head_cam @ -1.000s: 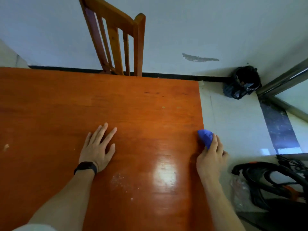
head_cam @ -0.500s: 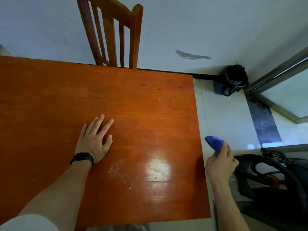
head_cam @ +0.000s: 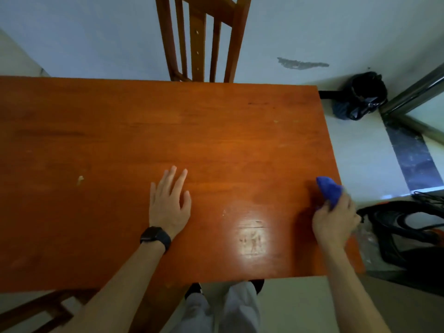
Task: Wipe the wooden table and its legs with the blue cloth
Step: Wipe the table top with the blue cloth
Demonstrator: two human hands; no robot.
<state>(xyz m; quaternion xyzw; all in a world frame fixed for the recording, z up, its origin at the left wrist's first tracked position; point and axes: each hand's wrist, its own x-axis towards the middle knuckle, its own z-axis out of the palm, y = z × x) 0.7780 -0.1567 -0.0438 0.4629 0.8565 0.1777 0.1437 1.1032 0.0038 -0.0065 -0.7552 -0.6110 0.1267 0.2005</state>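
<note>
Right hand (head_cam: 335, 222) has its fingers curled round the cloth (head_cam: 329, 191), which bunches out beyond the fingertips at the table (head_cam: 216, 131) edge, likely to wipe there. Left hand (head_cam: 169, 204) lies flat on the top, fingers spread, probably bracing the body

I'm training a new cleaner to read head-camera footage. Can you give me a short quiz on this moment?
1. True or false: the left hand lies flat on the wooden table.
2. Which hand grips the blue cloth? A) left B) right C) both
3. Fill in: beyond the table's far edge stands a wooden ____.
Key: 1 true; 2 B, the right hand; 3 chair.
</note>
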